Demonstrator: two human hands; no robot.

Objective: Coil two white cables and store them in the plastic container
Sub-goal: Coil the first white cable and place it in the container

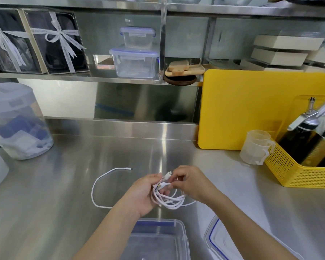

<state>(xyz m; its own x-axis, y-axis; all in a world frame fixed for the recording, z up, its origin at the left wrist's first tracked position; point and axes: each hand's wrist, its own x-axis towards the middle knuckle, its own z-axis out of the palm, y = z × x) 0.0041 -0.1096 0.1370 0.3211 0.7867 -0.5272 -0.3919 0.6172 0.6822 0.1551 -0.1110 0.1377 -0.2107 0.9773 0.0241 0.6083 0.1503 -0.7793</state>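
My left hand (pixel 142 196) holds a bundle of coiled white cable (pixel 168 200) above the steel counter. My right hand (pixel 192 182) pinches the plug end of that cable at the top of the coil. A loose stretch of white cable (pixel 99 182) curves over the counter to the left of my hands, its small plug lying at the far end; I cannot tell whether it is the second cable or a tail of the coil. The open clear plastic container (pixel 178 228) stands just below my hands at the front edge. Its blue-edged lid (pixel 212 239) lies to the right of it.
A yellow perforated basket (pixel 293 175) with bottles and a clear measuring cup (pixel 255 147) stand at the right. A yellow cutting board (pixel 251 109) leans on the back wall. A large lidded tub (pixel 17 124) stands at the left. Shelves behind hold clear boxes (pixel 135 62).
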